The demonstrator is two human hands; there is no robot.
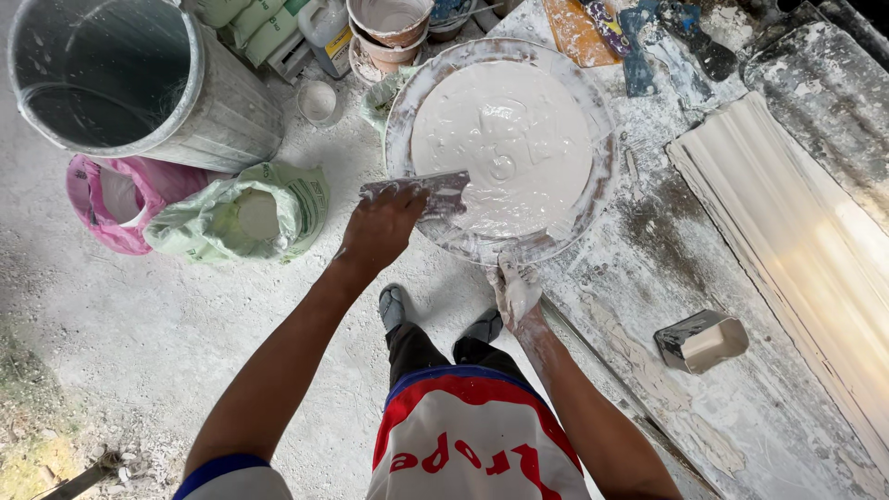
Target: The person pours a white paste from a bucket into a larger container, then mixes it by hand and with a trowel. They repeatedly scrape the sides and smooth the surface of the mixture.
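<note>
Plaster [505, 139] is being smoothed in the round basin [607, 176] at upper centre of the head view. A flat scraper [435, 192] is being gripped by the left hand [381, 227] at the basin's near-left edge, while the near rim is being clasped by the plaster-coated right hand [515, 287]. Mixing is judged nearly finished; the ridged mould [787, 250] at right is lying unfilled.
</note>
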